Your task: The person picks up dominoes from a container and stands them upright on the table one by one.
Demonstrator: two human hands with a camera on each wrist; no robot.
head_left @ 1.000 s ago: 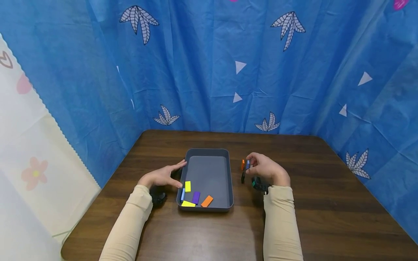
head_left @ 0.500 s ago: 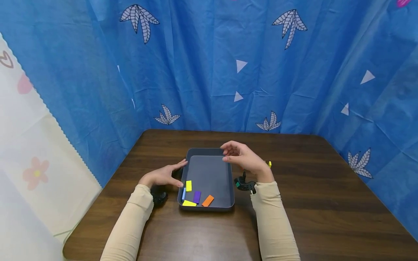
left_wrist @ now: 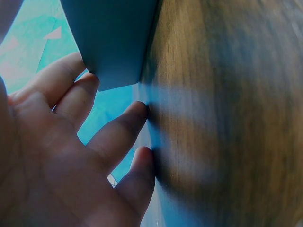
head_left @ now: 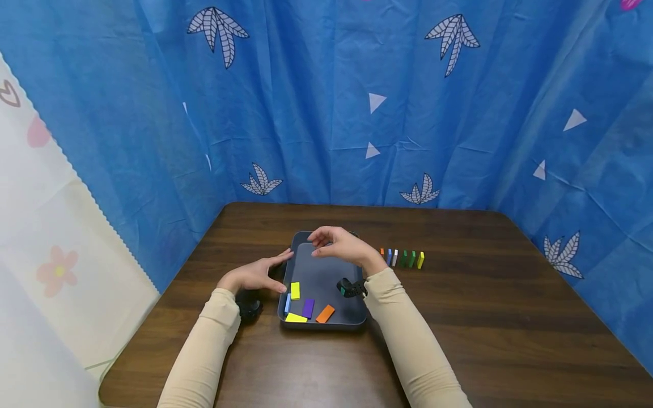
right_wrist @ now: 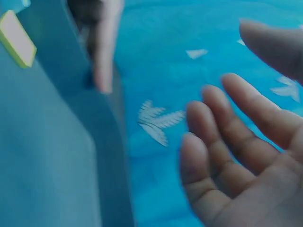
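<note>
My right hand [head_left: 342, 245] hovers over the far part of a dark grey tray [head_left: 318, 277], fingers loosely bent. Nothing shows between its thumb and fingers in the right wrist view, where the hand [right_wrist: 246, 142] faces the tray's wall [right_wrist: 102, 127]. Spread along the tray's left side is my left hand [head_left: 252, 276], thumb at the rim. Two of its fingertips lie against the tray's corner [left_wrist: 113, 52] in the left wrist view; two others reach the tabletop. Inside the tray's near end are yellow dominoes [head_left: 295, 290], a blue domino [head_left: 288, 304], a purple domino [head_left: 308, 308] and an orange domino [head_left: 325, 314].
Right of the tray, several dominoes stand upright in a row, from an orange domino [head_left: 382, 251] past a white domino [head_left: 395, 258] to a yellow domino [head_left: 420, 260]. The brown wooden table [head_left: 484, 306] ends at a blue curtain [head_left: 331, 113].
My right hand has moved left from the standing blue domino to above the tray, leaving the row uncovered. The black domino has gone out of sight. My left hand stays in place.
</note>
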